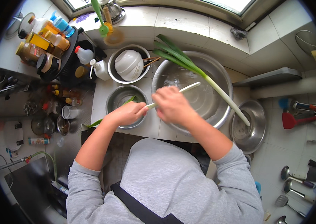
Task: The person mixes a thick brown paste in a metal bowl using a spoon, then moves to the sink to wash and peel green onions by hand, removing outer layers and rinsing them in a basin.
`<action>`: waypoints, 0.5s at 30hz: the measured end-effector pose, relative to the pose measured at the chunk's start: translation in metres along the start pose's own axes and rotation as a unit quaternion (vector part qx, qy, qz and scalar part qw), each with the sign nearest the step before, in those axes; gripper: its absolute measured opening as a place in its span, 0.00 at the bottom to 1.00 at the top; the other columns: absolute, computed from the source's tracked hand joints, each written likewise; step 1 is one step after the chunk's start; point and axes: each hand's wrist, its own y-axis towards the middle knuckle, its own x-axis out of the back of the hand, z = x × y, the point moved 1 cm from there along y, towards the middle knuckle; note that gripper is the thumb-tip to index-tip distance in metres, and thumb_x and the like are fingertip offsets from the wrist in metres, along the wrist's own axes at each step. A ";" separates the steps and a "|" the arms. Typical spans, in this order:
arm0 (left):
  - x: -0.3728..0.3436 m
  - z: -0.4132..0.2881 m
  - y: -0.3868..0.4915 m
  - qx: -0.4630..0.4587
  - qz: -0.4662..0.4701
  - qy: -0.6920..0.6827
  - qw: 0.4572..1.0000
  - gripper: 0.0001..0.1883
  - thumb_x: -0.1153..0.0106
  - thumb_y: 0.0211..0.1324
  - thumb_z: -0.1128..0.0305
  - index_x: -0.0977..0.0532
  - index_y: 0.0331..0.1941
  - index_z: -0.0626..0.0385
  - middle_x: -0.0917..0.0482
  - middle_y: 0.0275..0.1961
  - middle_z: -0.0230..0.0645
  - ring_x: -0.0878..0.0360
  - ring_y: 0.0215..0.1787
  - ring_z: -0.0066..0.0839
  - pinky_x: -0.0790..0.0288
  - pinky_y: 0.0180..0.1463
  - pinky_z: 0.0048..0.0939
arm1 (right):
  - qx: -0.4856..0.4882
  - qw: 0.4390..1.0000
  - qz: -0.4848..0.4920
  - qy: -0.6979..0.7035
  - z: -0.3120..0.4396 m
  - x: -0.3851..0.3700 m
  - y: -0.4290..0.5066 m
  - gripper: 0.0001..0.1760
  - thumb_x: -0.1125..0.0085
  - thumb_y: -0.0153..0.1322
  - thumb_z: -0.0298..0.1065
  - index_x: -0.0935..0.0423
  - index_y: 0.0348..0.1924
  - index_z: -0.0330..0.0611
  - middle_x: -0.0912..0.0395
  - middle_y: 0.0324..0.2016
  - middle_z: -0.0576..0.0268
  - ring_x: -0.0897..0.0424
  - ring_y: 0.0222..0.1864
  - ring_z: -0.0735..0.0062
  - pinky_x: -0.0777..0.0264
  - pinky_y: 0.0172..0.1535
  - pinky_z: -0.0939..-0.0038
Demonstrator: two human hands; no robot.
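Note:
My left hand [131, 113] grips a leek or large green onion [190, 87] above the small metal bowl [112, 96]. Its green leaves trail left, beneath my wrist. On the same stalk, nearer its white end, my right hand [172, 105] is closed and slightly blurred. That white end points over a large metal basin [228, 84] with water in it. Another long green onion [222, 93] lies across the basin, leaves at the far left rim and white end over a metal bowl [262, 127] at the right.
A metal bowl [111, 60] holds stacked white bowls [128, 63] and chopsticks. Beside it stands a white pump bottle [101, 70]. Condiment bottles [58, 40] crowd a black rack at the left. A grey board [272, 78] juts from the right wall, where utensils hang.

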 end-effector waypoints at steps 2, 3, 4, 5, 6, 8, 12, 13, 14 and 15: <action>-0.011 -0.001 0.019 -0.031 0.030 -0.013 0.999 0.22 0.55 0.84 0.54 0.22 0.42 0.60 0.18 0.34 0.44 0.20 0.36 0.43 0.27 0.46 0.44 | -0.003 1.000 0.016 -0.022 -0.008 -0.038 -0.006 0.08 0.32 0.63 0.35 0.22 0.29 0.45 0.15 0.29 0.56 0.13 0.38 0.55 0.22 0.45 0.55; -0.010 -0.006 0.021 -0.016 0.054 -0.034 0.998 0.22 0.55 0.84 0.53 0.23 0.41 0.60 0.19 0.33 0.42 0.21 0.35 0.40 0.28 0.46 0.43 | -0.016 1.000 0.004 -0.006 -0.013 -0.040 -0.004 0.07 0.33 0.65 0.36 0.22 0.27 0.46 0.16 0.22 0.58 0.12 0.29 0.55 0.20 0.37 0.56; -0.008 -0.011 0.021 0.001 0.078 -0.055 0.995 0.22 0.56 0.84 0.53 0.23 0.40 0.59 0.20 0.32 0.39 0.23 0.34 0.38 0.28 0.45 0.41 | -0.004 1.000 -0.019 -0.018 -0.020 -0.039 -0.006 0.08 0.33 0.66 0.36 0.22 0.26 0.46 0.17 0.21 0.58 0.13 0.26 0.55 0.21 0.34 0.56; -0.005 -0.016 0.019 0.017 0.101 -0.076 0.992 0.23 0.56 0.84 0.52 0.24 0.39 0.59 0.21 0.31 0.37 0.24 0.33 0.36 0.28 0.45 0.40 | 0.009 0.999 -0.042 -0.030 -0.031 -0.034 -0.011 0.08 0.33 0.67 0.36 0.22 0.25 0.47 0.17 0.19 0.58 0.14 0.24 0.55 0.23 0.30 0.56; -0.002 -0.017 0.014 0.037 0.119 -0.105 0.987 0.23 0.57 0.85 0.52 0.25 0.37 0.57 0.25 0.29 0.32 0.28 0.31 0.30 0.30 0.42 0.37 | 0.025 0.997 -0.064 -0.040 -0.039 -0.028 -0.015 0.09 0.33 0.68 0.36 0.22 0.25 0.47 0.18 0.17 0.58 0.15 0.21 0.55 0.24 0.26 0.56; 0.004 -0.011 -0.002 0.026 0.118 -0.116 0.986 0.23 0.57 0.85 0.52 0.25 0.37 0.56 0.26 0.28 0.31 0.29 0.30 0.29 0.31 0.40 0.37 | 0.001 0.995 -0.046 -0.094 -0.058 -0.015 -0.028 0.12 0.33 0.69 0.36 0.24 0.23 0.47 0.18 0.18 0.59 0.15 0.21 0.56 0.24 0.28 0.57; 0.003 -0.022 -0.023 -0.007 0.088 -0.103 0.991 0.22 0.56 0.85 0.53 0.25 0.37 0.57 0.25 0.27 0.35 0.28 0.28 0.36 0.31 0.37 0.40 | 0.017 0.987 -0.081 -0.139 -0.066 0.004 -0.035 0.17 0.32 0.71 0.35 0.29 0.21 0.47 0.23 0.16 0.62 0.20 0.19 0.57 0.27 0.27 0.58; 0.005 -0.028 -0.026 -0.011 0.065 -0.065 0.996 0.21 0.55 0.84 0.53 0.25 0.38 0.57 0.24 0.27 0.39 0.26 0.28 0.40 0.30 0.37 0.43 | 0.007 0.986 -0.088 -0.144 -0.067 0.006 -0.037 0.17 0.32 0.71 0.35 0.29 0.21 0.47 0.24 0.16 0.63 0.20 0.20 0.58 0.28 0.27 0.58; 0.008 -0.034 -0.030 -0.015 0.041 -0.028 0.999 0.20 0.54 0.84 0.54 0.25 0.38 0.57 0.23 0.27 0.42 0.25 0.29 0.44 0.30 0.37 0.45 | -0.003 0.984 -0.095 -0.150 -0.067 0.009 -0.038 0.18 0.32 0.72 0.35 0.30 0.21 0.47 0.25 0.15 0.63 0.20 0.20 0.59 0.28 0.27 0.58; 0.009 -0.038 -0.033 -0.019 0.015 0.009 1.000 0.19 0.53 0.83 0.55 0.24 0.39 0.57 0.22 0.27 0.46 0.23 0.29 0.48 0.29 0.37 0.48 | -0.011 0.982 -0.102 -0.156 -0.064 0.014 -0.037 0.18 0.32 0.72 0.36 0.30 0.21 0.47 0.26 0.15 0.64 0.20 0.20 0.59 0.29 0.27 0.59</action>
